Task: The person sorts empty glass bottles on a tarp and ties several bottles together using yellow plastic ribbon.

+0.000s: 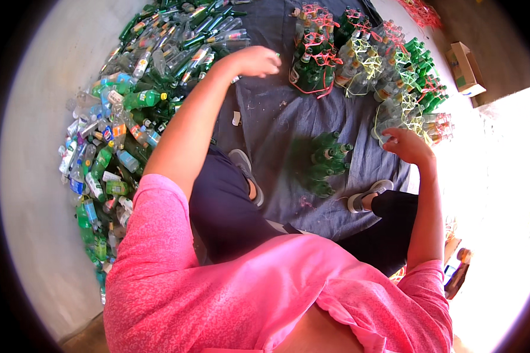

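My left hand [258, 62] is raised at the inner edge of a big pile of loose glass and plastic bottles [159, 65], fingers loosely bent and apart, with nothing visible in them. My right hand [407, 145], also open with bent fingers, is in front of clear bottles bound with pale yellow strands [387, 115]; whether it touches them is unclear. A small group of green bottles [327, 162] stands upright on the dark sheet [259, 117] between my feet.
Bundles of bottles tied with red strands [312, 65] and more bundles [421, 67] line the back and right. A cardboard box [464, 69] lies at right, red strands [418, 12] behind it. A pale wall [35, 176] bounds the pile on the left.
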A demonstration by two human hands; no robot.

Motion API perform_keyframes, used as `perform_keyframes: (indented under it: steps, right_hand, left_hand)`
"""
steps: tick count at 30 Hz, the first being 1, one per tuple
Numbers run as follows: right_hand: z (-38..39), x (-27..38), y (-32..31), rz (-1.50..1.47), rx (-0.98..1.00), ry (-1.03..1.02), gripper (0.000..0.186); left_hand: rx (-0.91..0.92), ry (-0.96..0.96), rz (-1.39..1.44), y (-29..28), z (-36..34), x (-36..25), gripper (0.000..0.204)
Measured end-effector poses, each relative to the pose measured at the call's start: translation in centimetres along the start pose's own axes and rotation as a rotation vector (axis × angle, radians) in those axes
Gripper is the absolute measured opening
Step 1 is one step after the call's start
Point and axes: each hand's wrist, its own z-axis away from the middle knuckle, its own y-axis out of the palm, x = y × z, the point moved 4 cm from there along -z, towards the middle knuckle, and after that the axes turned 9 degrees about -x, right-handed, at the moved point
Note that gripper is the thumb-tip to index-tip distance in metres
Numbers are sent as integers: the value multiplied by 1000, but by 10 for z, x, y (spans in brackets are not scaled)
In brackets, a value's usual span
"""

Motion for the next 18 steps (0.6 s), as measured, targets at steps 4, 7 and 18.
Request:
perform_keyframes:
  steps: [4, 7, 18]
  right_hand:
    - [-2, 10, -6, 9, 28, 31, 45]
    - [6, -1, -7, -96, 16, 99, 45]
    - [2, 6, -22, -182, 59, 419, 48]
  left_hand:
    - [-62, -479, 54, -4, -1, 186, 27]
    - [98, -677, -202, 1, 5, 241, 22]
    - [-135, -571, -477, 24, -34, 402, 47]
